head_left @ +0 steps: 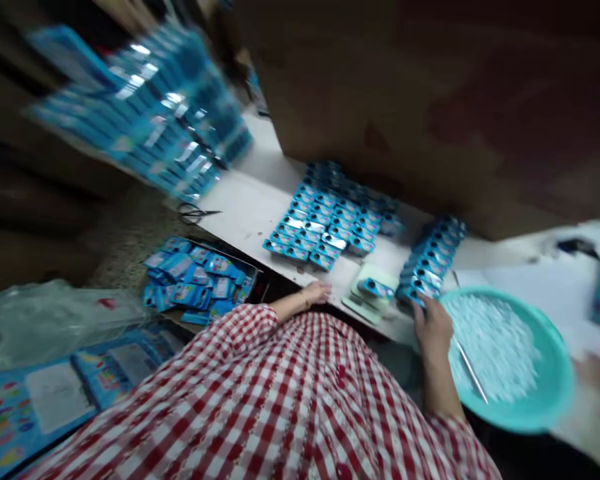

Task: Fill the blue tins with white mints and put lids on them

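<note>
My left hand [316,292] rests at the front edge of the white table [245,207], its fingers blurred. At the near end of a row of blue packets [430,260] is my right hand [434,323], its fingers bent against the end packet. A metal rod [473,373] extends from beside that hand over a turquoise basin [555,373] full of small white pieces [500,347]. Between my hands, one blue packet [376,288] lies on a pale green scale-like device [365,307]. Several more rows of blue packets [325,220] lie beyond it.
Scissors [197,213] lie at the table's left edge. Tall stacks of shiny blue packs [165,113] stand at the back left. Below are a box of loose packets [200,280] and a plastic bag [60,320]. A large brown carton [380,100] borders the table's far side.
</note>
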### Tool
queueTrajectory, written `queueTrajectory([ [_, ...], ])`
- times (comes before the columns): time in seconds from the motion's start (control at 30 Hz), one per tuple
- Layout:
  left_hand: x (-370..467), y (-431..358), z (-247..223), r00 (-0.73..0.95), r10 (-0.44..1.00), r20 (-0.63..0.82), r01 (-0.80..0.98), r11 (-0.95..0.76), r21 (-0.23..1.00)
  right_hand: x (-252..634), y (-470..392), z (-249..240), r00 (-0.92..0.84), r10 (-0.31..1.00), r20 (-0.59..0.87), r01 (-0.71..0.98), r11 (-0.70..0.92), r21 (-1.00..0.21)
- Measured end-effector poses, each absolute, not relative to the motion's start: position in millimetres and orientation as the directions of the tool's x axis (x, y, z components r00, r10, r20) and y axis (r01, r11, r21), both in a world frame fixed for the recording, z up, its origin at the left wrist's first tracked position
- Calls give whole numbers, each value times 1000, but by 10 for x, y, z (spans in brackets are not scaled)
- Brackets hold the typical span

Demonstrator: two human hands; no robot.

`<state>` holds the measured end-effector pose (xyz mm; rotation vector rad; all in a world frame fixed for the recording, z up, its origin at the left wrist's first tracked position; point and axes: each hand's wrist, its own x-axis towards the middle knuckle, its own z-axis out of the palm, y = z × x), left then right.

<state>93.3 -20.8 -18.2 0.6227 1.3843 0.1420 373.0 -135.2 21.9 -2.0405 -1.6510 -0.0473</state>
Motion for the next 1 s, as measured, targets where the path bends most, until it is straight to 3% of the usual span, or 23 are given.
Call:
queueTrajectory([
  [0.1,974,-197,-238,253,406,-878,285,836,469,3784,-1458,257,402,876,266,886,-299,-354],
  [0.23,1016,-184,-231,301,465,-833,186,828,529,3787,-1538,230,464,872,158,839,-375,-395],
  [0.43,1063,-176,-138,284,495,-821,108,834,540,3632,-1578,21,463,886,26,740,-371,-561],
  [0.63,1127,-109,-62,286,483,-827,37,857,513,3430,-1452,-277,475,873,-107,504,-370,-780],
  [0.83,1186,-84,-35,285,447,-848,-13,886,463,3338,-1327,-433,471,866,-167,358,-360,-861],
  [1.0,1233,-91,-53,285,428,-858,-44,900,434,3354,-1223,-573,455,874,-169,335,-344,-877],
])
